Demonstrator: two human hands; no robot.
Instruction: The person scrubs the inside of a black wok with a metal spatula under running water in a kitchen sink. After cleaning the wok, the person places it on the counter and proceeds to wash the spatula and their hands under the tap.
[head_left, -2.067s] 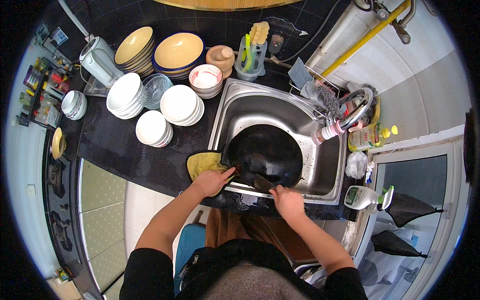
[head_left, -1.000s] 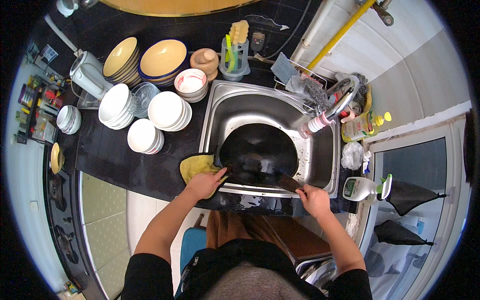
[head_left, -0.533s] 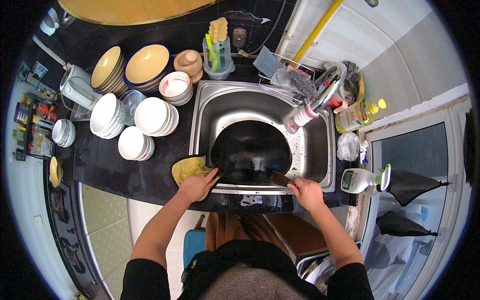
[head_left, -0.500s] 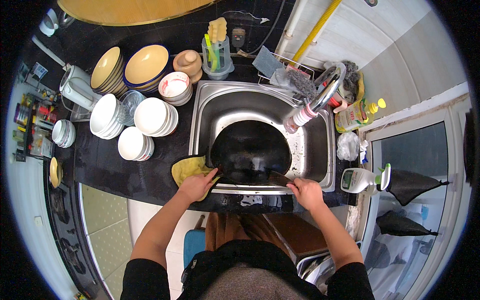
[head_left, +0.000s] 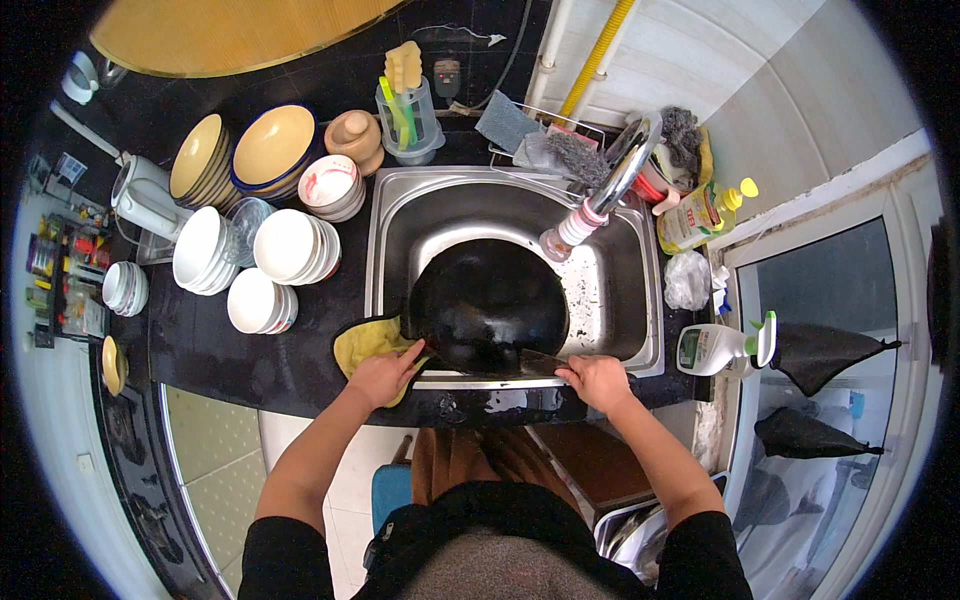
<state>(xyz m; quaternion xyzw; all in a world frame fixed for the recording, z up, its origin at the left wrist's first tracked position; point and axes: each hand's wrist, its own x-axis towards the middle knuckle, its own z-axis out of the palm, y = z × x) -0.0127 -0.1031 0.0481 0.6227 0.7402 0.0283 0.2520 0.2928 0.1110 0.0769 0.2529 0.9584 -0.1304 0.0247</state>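
Observation:
A black wok [head_left: 487,300] lies in the steel sink [head_left: 600,215], its dark rounded surface facing up. My left hand [head_left: 383,376] is at the wok's near left edge, index finger stretched toward it and the other fingers curled; what they wrap round is mostly hidden, seemingly the wok's handle. Beneath and beside that hand is a yellow cloth with a dark border [head_left: 362,342] on the counter. My right hand [head_left: 597,382] is closed on a knife [head_left: 540,362], whose dark flat blade points left against the wok's near edge. The tap's spout [head_left: 570,232] hangs over the sink's right side.
Stacks of white bowls [head_left: 283,246] and yellow bowls [head_left: 273,147] stand left of the sink, with a wooden mortar [head_left: 354,137]. A rack with scrubbers [head_left: 545,150] sits behind. A yellow detergent bottle [head_left: 690,222] and a white spray bottle [head_left: 708,349] stand at the right.
The whole view has shifted slightly, so the sink and counter sit a little further left. My right hand and the knife have moved slightly left along the wok's near edge. My left hand keeps its place.

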